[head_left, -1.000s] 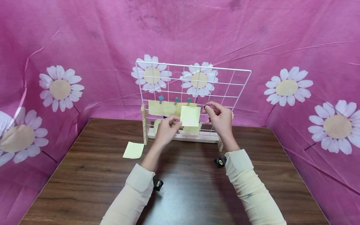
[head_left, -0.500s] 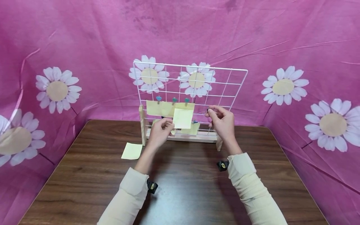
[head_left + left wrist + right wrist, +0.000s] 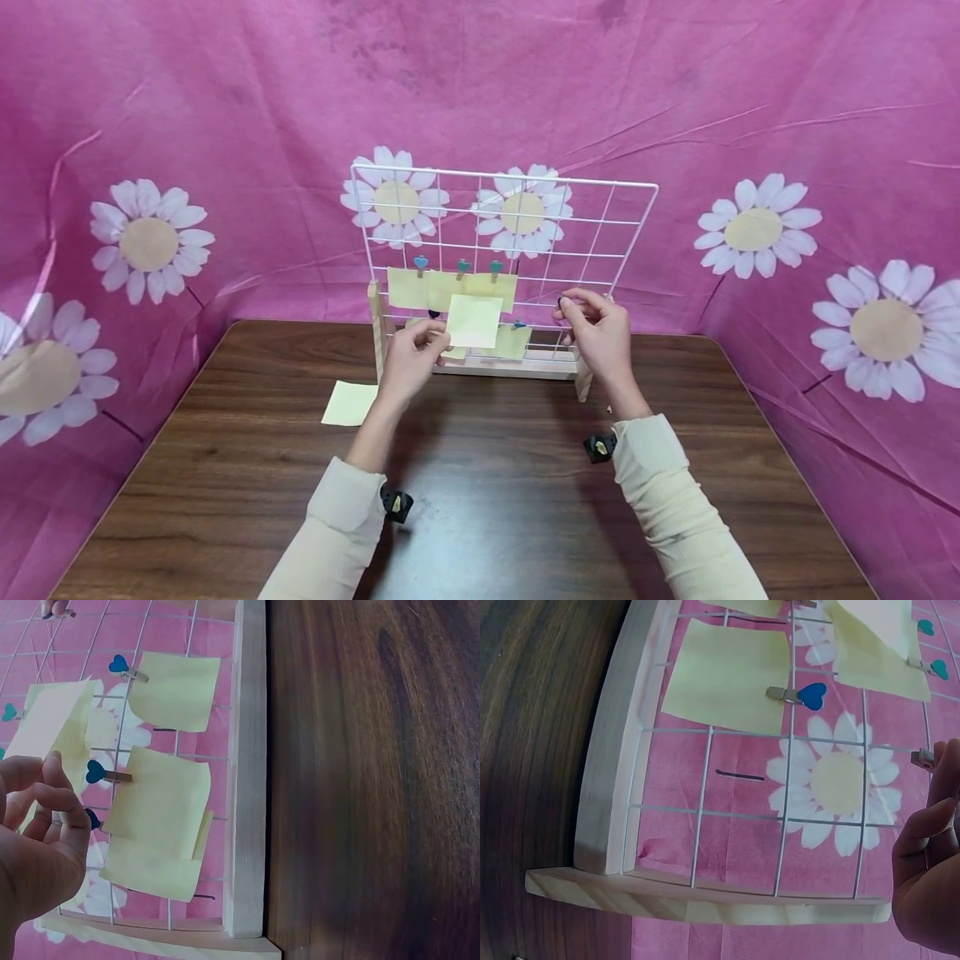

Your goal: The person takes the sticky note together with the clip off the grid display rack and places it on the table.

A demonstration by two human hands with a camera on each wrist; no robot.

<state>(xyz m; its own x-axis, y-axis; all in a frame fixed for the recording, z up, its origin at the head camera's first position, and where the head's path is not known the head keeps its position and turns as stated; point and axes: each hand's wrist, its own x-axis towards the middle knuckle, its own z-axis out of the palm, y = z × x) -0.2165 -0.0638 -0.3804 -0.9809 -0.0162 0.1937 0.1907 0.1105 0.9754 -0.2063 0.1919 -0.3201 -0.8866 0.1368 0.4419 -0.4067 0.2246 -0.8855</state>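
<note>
Left of centre, the left hand [image 3: 411,357] pinches a yellow note [image 3: 475,322] by its left edge; I'd keep that hold light, the sheet flat. The note sits mid-frame between the hands, apart from the right hand [image 3: 604,335], right of centre, which pinches a clip [image 3: 921,758] I'd keep square to the paper.
</note>
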